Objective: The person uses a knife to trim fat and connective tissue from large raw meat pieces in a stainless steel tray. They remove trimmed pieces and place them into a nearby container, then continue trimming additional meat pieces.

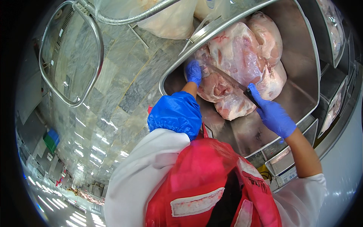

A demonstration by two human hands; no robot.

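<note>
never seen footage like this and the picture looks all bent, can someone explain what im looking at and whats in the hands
There is no machine here: a camera worn on a person's head looks down at their own two arms. Its wide lens bends straight edges near the rim.

The person wears blue gloves, a white coat and a red apron. In front of them is a large steel tub holding big pieces of raw pale-pink meat.

The left hand presses on a piece of meat. The right hand grips the dark handle of a knife, whose blade lies across the meat.

To the left are a tiled floor and a metal hoop.
</note>
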